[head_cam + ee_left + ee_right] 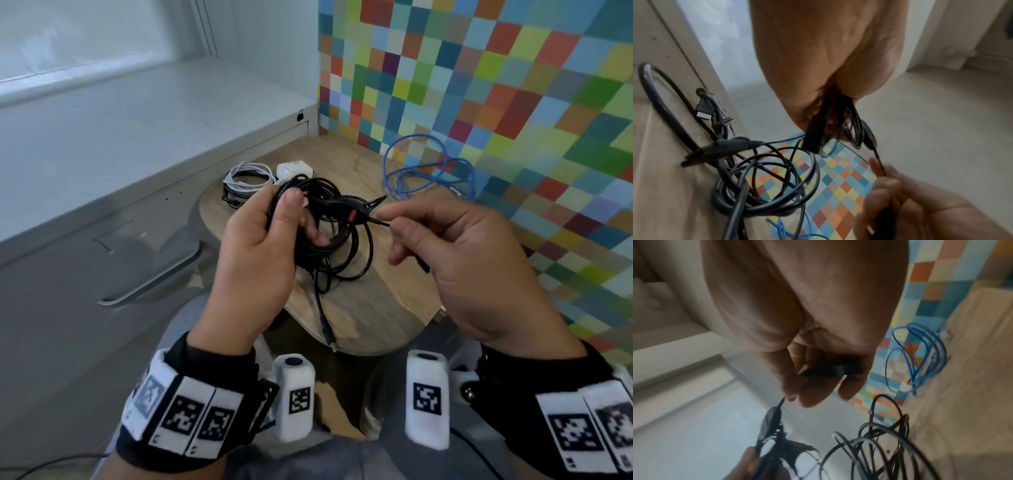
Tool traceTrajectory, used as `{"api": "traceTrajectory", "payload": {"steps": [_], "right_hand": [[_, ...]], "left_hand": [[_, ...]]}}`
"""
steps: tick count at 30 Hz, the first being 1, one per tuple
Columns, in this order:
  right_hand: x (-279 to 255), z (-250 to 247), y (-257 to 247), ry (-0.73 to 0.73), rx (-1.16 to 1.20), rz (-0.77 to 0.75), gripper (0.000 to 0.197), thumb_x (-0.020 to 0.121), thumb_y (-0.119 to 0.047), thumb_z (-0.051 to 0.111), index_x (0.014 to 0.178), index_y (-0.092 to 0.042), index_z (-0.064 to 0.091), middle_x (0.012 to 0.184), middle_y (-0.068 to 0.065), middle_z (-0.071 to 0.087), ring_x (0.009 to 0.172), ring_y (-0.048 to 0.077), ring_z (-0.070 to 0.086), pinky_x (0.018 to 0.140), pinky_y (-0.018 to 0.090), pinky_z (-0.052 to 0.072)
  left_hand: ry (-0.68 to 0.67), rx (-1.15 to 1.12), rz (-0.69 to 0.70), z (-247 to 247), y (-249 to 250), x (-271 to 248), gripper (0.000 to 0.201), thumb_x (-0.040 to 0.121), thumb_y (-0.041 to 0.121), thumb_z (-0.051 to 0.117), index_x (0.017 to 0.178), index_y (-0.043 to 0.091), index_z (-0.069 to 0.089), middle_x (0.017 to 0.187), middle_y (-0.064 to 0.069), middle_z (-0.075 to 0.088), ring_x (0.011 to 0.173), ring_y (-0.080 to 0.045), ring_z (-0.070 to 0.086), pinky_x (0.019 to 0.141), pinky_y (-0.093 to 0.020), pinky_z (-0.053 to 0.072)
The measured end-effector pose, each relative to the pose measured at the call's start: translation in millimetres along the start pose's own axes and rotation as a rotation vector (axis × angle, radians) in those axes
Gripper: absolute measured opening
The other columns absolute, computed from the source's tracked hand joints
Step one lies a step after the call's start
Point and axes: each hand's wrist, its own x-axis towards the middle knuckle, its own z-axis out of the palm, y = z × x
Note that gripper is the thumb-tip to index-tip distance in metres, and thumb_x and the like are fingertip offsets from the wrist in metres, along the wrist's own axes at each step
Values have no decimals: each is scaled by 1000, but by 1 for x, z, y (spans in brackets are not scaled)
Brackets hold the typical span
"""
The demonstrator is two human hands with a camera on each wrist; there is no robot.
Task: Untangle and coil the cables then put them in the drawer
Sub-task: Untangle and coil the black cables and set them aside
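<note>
Head view: the left hand [260, 246] has its grip closed around a bundle of black cable [329, 236], thumb on top and fingers curled through the loops, holding it above the middle of the wooden counter [376, 308]. From this bundle a thin strand with an in-line piece marked red [352, 215] runs left to right to the right hand [455, 260], whose thumb and forefinger pinch it; the right wrist view shows a black connector [830, 369] inside that curled grip. One black end hangs down toward the counter's near edge. A white coiled cable [246, 178] with a white adapter [294, 170] lies at the far-left edge, and a loose blue cable [428, 168] at the far-right edge beside the chequered wall [496, 85]. A grey cabinet drawer [102, 260] with a handle stands left of the counter, closed.
</note>
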Motion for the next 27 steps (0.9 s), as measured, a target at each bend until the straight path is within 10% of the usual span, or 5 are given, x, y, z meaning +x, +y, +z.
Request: {"api": "traceTrajectory", "payload": {"steps": [8, 13, 19, 24, 27], "right_hand": [[-1, -4, 2, 63, -273, -37, 22, 96, -9, 71, 96, -30, 79, 88, -10, 78, 90, 5, 74, 84, 21, 58], [-9, 6, -14, -128, -87, -77, 40, 98, -5, 64, 122, -35, 71, 90, 17, 58, 88, 40, 60, 82, 50, 53], [1, 29, -29, -253, 27, -118, 26, 92, -15, 75, 117, -20, 69, 74, -18, 65, 70, -6, 60, 66, 9, 46], [0, 32, -28, -205, 19, -44, 22, 93, -8, 72, 106, -25, 70, 86, -9, 73, 75, 4, 72, 64, 14, 52], [-1, 33, -23, -150, 58, 5, 21, 95, -5, 69, 110, -21, 68, 95, -3, 75, 86, 16, 77, 69, 25, 58]], "left_hand": [[-16, -281, -67, 7, 5, -2, 37, 105, 29, 46, 70, 25, 59, 69, 0, 53, 69, -17, 50, 71, -32, 45], [-8, -271, 26, 4, 26, 0, 37, 107, 29, 44, 73, 24, 60, 69, 0, 55, 67, -20, 51, 70, -34, 44], [-42, -116, 150, 8, 44, 7, 34, 109, 24, 45, 79, 9, 52, 72, -19, 54, 66, -36, 51, 62, -45, 46], [-94, 24, 182, 7, 44, 3, 30, 110, 15, 44, 81, 12, 53, 70, -1, 53, 65, -7, 50, 63, -19, 43], [-98, 93, 176, 7, 39, 2, 28, 108, 21, 48, 82, 15, 55, 72, 2, 56, 65, -13, 54, 60, -29, 47]]}}
